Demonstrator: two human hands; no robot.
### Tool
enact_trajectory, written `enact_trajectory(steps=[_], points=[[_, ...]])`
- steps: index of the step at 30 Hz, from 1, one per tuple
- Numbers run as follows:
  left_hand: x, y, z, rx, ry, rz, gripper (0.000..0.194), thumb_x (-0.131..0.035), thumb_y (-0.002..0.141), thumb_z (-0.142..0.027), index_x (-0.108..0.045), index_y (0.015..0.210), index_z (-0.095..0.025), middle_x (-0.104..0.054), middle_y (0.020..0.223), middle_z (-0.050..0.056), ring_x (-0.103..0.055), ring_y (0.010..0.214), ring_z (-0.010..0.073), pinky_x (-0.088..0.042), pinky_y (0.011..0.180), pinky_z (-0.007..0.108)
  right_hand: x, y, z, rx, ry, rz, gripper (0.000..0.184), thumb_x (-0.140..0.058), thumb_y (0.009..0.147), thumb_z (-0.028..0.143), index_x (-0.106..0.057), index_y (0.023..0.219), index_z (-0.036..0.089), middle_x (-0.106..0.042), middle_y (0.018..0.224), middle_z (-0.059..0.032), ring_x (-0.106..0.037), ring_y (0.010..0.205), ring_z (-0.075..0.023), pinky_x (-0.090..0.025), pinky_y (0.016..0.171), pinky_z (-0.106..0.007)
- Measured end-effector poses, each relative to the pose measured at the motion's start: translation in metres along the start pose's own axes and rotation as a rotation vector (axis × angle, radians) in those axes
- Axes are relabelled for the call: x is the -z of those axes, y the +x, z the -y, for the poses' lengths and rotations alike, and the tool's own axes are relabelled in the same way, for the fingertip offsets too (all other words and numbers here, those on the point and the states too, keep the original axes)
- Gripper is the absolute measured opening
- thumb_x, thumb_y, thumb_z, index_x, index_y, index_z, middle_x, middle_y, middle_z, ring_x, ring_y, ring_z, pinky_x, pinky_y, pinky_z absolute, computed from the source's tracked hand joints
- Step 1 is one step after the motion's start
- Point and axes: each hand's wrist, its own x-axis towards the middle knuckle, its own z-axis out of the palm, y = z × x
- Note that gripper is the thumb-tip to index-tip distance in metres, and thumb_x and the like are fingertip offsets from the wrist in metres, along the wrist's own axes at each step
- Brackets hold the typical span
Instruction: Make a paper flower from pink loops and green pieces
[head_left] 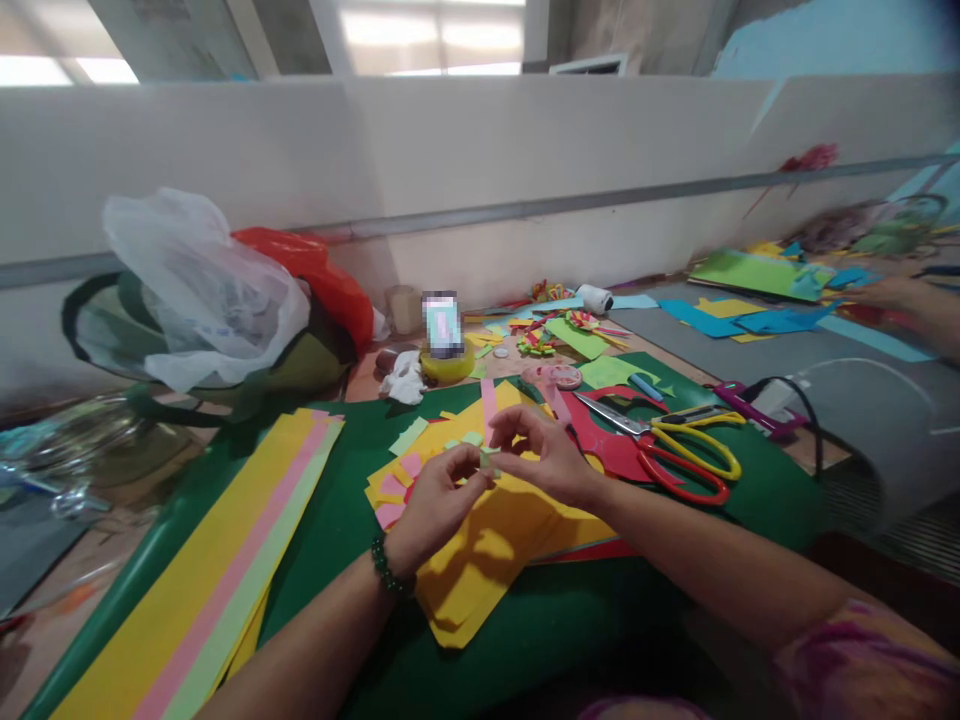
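A small pale green paper piece [490, 458] is pinched between the thumb and forefinger of my left hand [435, 505], which wears a dark green bead bracelet. My right hand [553, 462] meets it from the other side, its fingers curled and the tips closed at the same piece. Beneath both hands lie yellow sheets [480, 590], stacked at an angle on a green surface. Small pink pieces [391, 487] lie left of my left hand. Close to my right hand, red sheets [609, 425] carry scissors [652, 440] with red and yellow handles.
Long yellow, pink and green strips [247, 560] lie at the left. Behind stand a bag [322, 340] with white plastic, a phone [444, 325] and a roll of yellow tape [448, 364]. Another person's hand [900, 297] is at the far right, near blue sheets [787, 320].
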Motion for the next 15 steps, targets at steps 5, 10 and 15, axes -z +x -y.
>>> enact_trajectory(steps=[5, 10, 15], points=[[0.04, 0.016, -0.002, 0.148, -0.258, -0.393, 0.032, -0.075, 0.056, -0.039, -0.056, 0.069, -0.018, -0.062, 0.07, -0.002, -0.059, 0.061, 0.0116, -0.046, 0.058, 0.022, 0.021, 0.01, -0.01, 0.182, -0.176, -0.276, 0.021, -0.061, 0.08, 0.037, -0.055, 0.092, 0.021, -0.054, 0.073, 0.0019, -0.052, 0.064, -0.0118, -0.042, 0.056, -0.024], [0.062, 0.029, 0.01, 0.246, -0.299, -0.445, 0.037, -0.08, 0.048, -0.034, -0.052, 0.065, -0.017, -0.06, 0.063, -0.004, -0.057, 0.055, 0.0082, -0.049, 0.058, 0.021, 0.035, 0.018, -0.013, 0.077, -0.683, -0.182, 0.01, -0.052, 0.086, 0.027, -0.06, 0.087, 0.02, -0.061, 0.072, -0.0004, -0.055, 0.061, -0.0133, -0.041, 0.058, -0.026], [0.052, 0.029, 0.017, 0.289, -0.272, -0.311, 0.039, -0.082, 0.055, -0.031, -0.06, 0.082, -0.015, -0.066, 0.073, 0.0, -0.066, 0.067, 0.0123, -0.051, 0.064, 0.022, 0.037, 0.019, -0.007, -0.3, -1.196, 0.137, 0.017, -0.059, 0.084, 0.025, -0.065, 0.1, 0.02, -0.067, 0.11, -0.0099, -0.063, 0.098, -0.0239, -0.041, 0.062, -0.027]])
